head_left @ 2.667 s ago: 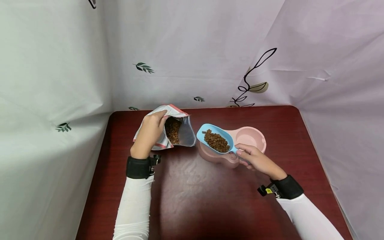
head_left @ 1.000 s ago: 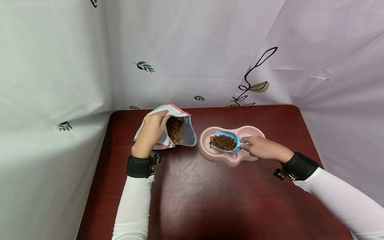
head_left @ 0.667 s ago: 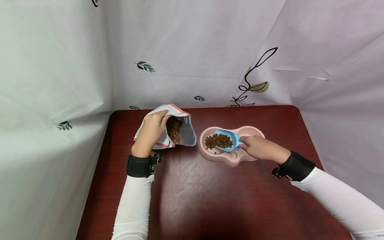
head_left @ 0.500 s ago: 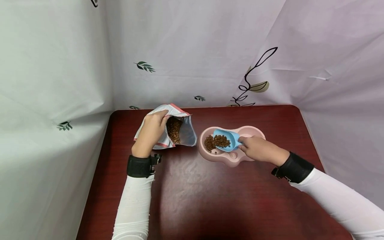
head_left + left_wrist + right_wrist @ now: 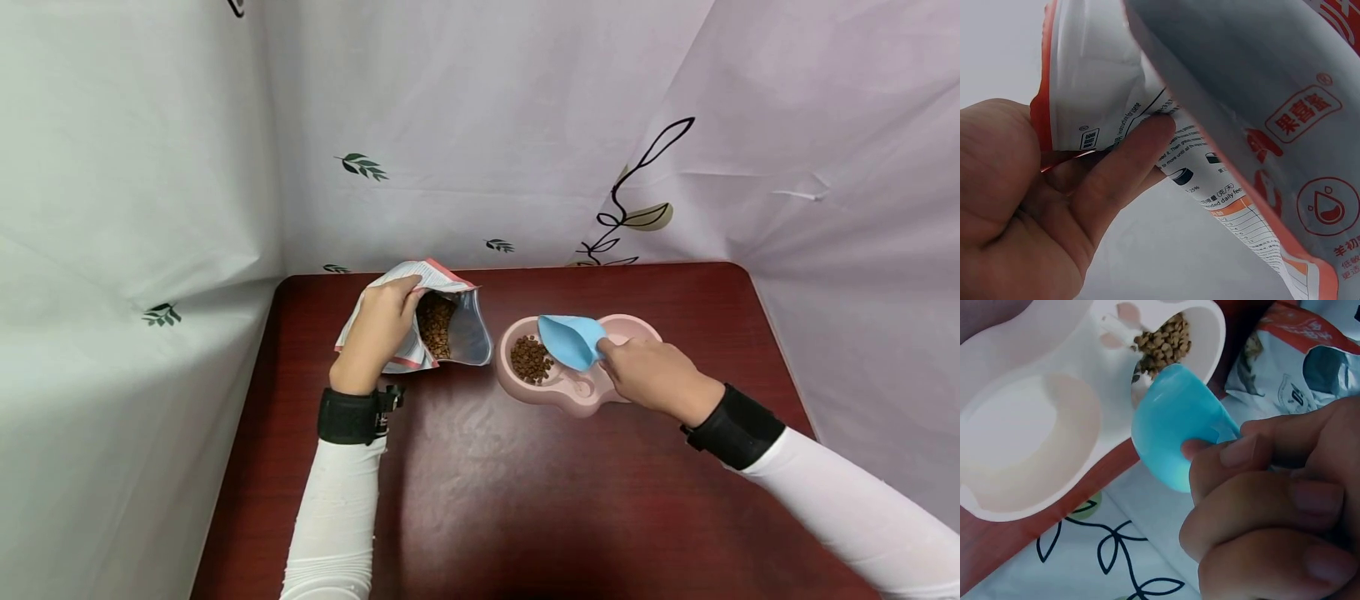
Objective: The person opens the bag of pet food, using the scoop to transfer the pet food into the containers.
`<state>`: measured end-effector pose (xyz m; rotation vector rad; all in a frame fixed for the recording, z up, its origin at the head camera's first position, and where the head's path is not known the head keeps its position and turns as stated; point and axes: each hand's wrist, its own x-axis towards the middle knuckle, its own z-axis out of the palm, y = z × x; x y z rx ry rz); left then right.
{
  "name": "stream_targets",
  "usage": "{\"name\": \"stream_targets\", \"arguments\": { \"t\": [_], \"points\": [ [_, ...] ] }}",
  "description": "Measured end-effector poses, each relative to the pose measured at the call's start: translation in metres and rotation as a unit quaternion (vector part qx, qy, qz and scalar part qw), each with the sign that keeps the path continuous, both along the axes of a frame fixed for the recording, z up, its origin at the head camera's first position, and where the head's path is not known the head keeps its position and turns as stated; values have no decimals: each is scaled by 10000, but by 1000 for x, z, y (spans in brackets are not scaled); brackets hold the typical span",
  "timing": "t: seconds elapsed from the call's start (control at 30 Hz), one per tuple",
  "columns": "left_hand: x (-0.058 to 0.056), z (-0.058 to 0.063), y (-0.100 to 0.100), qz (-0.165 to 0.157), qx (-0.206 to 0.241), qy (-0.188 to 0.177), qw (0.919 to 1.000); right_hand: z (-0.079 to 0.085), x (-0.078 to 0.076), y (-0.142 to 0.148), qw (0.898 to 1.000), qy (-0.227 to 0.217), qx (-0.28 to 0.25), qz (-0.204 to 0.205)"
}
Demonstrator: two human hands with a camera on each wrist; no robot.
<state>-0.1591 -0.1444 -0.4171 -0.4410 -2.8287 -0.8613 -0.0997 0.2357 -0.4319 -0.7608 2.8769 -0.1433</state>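
Note:
My left hand grips the upper edge of a white and red pet food bag, whose mouth gapes to the right with brown kibble inside. In the left wrist view, fingers and thumb pinch the bag's folded edge. A light blue scoop is held by its handle in my right hand. It is tilted on its side over a pink double pet bowl. A heap of kibble lies in the bowl's left hollow. In the right wrist view, my fingers curl round the scoop's handle.
Bag and bowl stand near the back of a dark red table. A pale curtain with leaf drawings hangs right behind the table and along both sides. The bowl's right hollow shows no kibble.
My right hand brought the loaded scoop over the bowl and tipped it; the kibble slid into the left hollow. The scoop has since turned onto its side. My left hand and the bag stayed put.

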Motion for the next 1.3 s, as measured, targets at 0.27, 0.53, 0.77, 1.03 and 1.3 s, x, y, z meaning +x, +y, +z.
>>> {"name": "stream_targets", "arguments": {
  "t": [0.27,0.53,0.77,1.03,1.3],
  "points": [
    [-1,1,1,-3,23,-107,9999,0,-2,7,9987,-365,-337,-75],
    [0,1,3,-4,7,-203,9998,8,-5,13,9909,-1011,-869,-192],
    [2,-1,8,-87,-30,-213,9997,16,-9,16,9556,-2073,-2089,-115],
    [6,-7,14,-178,-114,-224,9995,20,-10,10,9020,-3171,-2930,-84],
    [18,-17,25,-257,-122,255,9993,21,-9,-18,8847,-3473,-3108,-66]
  ]
}}
